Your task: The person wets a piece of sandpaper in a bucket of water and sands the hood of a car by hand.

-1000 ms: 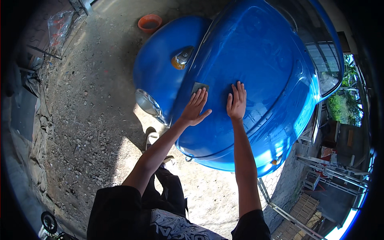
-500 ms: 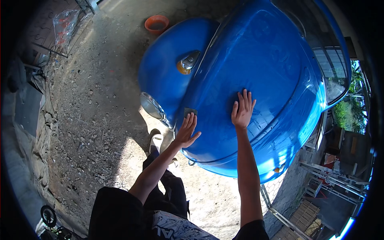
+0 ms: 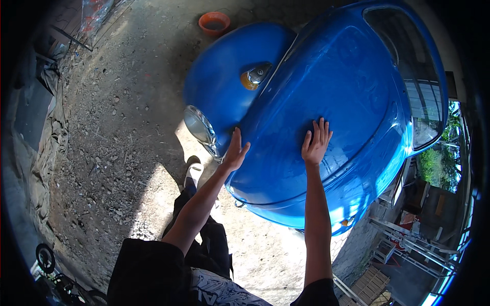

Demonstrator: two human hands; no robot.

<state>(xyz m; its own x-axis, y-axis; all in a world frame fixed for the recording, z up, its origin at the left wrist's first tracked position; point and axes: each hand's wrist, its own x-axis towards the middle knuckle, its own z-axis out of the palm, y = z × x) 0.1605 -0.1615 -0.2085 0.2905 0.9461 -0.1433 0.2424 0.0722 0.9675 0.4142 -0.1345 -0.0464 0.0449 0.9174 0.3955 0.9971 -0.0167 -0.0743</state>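
Both hands lie open and flat, gripping nothing, on the blue car's hood (image 3: 326,102), which stretches away toward one o'clock: the left hand (image 3: 236,153) rests at its near left edge just beside the round headlight (image 3: 198,125) (at its ten o'clock), the right hand (image 3: 316,143) farther up mid-panel.

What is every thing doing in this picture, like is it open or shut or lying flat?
Left hand: open, on the hood's left edge.
Right hand: open, fingers spread, flat on the hood.
Blue car hood: shut.
Headlight: unlit.
Orange bowl: upright on the ground.
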